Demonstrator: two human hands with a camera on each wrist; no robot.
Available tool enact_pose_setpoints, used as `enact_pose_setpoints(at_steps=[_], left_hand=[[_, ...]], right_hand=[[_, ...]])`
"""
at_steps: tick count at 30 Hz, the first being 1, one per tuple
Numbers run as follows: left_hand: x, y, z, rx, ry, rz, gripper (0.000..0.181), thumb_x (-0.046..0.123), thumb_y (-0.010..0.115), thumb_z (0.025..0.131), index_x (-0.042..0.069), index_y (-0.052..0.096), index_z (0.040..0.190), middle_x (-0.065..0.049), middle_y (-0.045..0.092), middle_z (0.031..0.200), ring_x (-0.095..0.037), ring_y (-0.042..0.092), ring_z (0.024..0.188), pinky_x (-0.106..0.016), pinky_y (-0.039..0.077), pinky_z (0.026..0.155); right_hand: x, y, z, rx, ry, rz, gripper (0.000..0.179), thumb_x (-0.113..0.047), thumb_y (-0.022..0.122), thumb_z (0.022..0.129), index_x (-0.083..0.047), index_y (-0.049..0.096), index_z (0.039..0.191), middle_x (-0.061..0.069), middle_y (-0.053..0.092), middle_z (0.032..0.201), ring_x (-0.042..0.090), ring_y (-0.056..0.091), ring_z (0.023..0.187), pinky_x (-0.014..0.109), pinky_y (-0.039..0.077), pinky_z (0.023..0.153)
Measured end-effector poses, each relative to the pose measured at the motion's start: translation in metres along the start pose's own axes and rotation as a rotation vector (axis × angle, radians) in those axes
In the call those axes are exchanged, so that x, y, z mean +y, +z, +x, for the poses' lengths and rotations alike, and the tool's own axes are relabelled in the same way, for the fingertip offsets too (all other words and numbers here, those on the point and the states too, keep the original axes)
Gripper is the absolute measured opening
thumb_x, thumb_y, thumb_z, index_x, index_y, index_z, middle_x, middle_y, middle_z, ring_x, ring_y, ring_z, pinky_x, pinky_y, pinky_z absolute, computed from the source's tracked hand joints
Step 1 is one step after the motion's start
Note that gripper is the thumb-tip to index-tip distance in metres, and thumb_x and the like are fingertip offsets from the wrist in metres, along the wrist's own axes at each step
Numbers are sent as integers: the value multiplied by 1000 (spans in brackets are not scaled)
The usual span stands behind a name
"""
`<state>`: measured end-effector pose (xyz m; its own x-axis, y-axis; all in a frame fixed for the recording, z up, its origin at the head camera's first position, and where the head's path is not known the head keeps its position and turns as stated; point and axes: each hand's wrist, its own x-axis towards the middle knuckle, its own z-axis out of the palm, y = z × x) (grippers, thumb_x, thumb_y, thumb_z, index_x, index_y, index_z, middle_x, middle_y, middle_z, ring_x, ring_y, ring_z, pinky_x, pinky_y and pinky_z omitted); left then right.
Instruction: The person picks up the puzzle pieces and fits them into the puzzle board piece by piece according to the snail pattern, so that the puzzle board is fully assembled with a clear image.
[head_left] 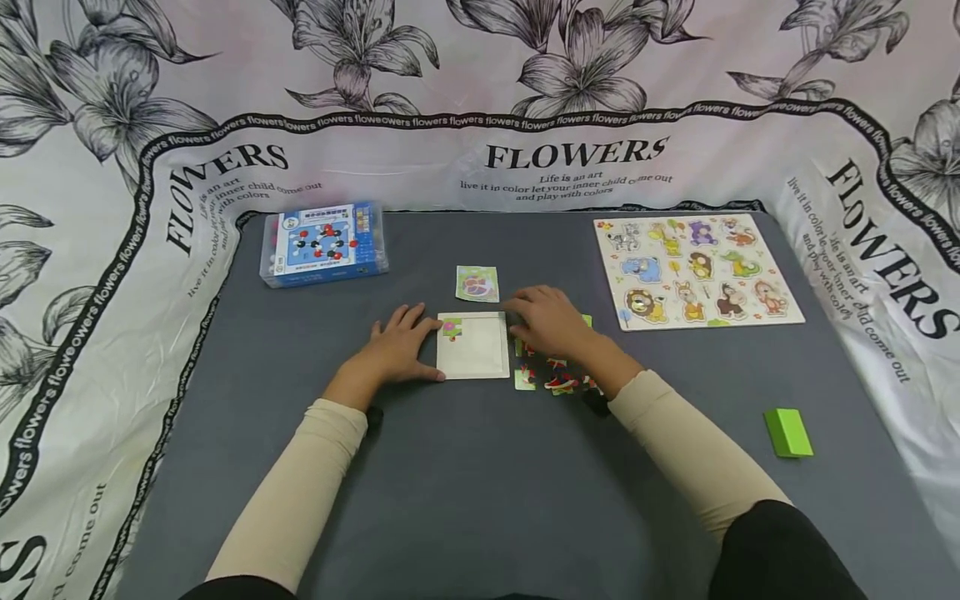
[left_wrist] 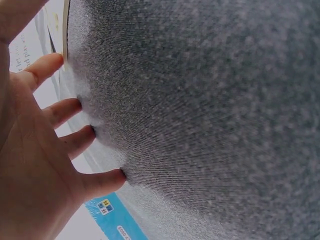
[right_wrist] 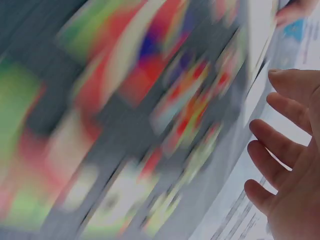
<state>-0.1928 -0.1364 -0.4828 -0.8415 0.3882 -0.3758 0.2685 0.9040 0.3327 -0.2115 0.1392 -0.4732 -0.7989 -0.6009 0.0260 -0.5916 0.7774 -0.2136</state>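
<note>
Mid-frame, between a wide-spread left hand [head_left: 396, 346] and a loosely bent, seemingly empty right hand [head_left: 557, 323], lies the puzzle tray [head_left: 480, 354] — likely light, stiff, best held at its sides — with pieces [head_left: 561, 382] right of centre, probably best pinched edgewise.

Covered in the middle with grey fabric [head_left: 495, 500], bordered on three sides by whitish cloth [head_left: 390, 162] with black printed flowers [head_left: 585, 71].
</note>
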Motion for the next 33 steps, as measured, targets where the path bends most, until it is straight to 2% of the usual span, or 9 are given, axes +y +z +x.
enact_pose_setpoints(at_steps=[5,11,18,26,33], left_hand=[[-3,0,-1,-7,2,-1,92,56,76,76,23,34,151,-12,10,163,-38,3,149,-73,11,108],[-4,-3,-4,4,7,-10,90,54,77,77,21,36,150,-14,11,162,-40,4,148,-73,11,107],[2,-5,-4,-9,12,-16,90,53,77,77,20,36,150,-15,12,162,-41,5,148,-73,11,108],[-1,-4,-5,-20,-3,-20,90,54,76,78,21,35,151,-14,11,162,-40,4,148,-73,11,108],[-2,-4,-2,-14,13,-14,91,56,75,77,22,34,151,-13,10,162,-39,4,149,-73,11,108]], right_hand=[[29,-7,-23,-8,67,-28,36,-24,69,91,-9,66,123,16,62,125,36,53,121,54,37,106],[38,-6,-38,-24,81,-3,33,-22,68,92,-7,67,121,15,63,120,37,53,119,55,35,106],[40,-5,-43,5,80,-24,28,-18,69,91,-7,70,116,14,66,117,36,56,114,52,39,103],[37,-4,-40,5,76,-40,26,-17,70,90,-7,70,114,14,66,117,36,57,113,53,40,101],[36,-3,-40,53,64,-56,23,-16,71,88,-8,72,110,14,66,116,35,57,111,52,40,101]])
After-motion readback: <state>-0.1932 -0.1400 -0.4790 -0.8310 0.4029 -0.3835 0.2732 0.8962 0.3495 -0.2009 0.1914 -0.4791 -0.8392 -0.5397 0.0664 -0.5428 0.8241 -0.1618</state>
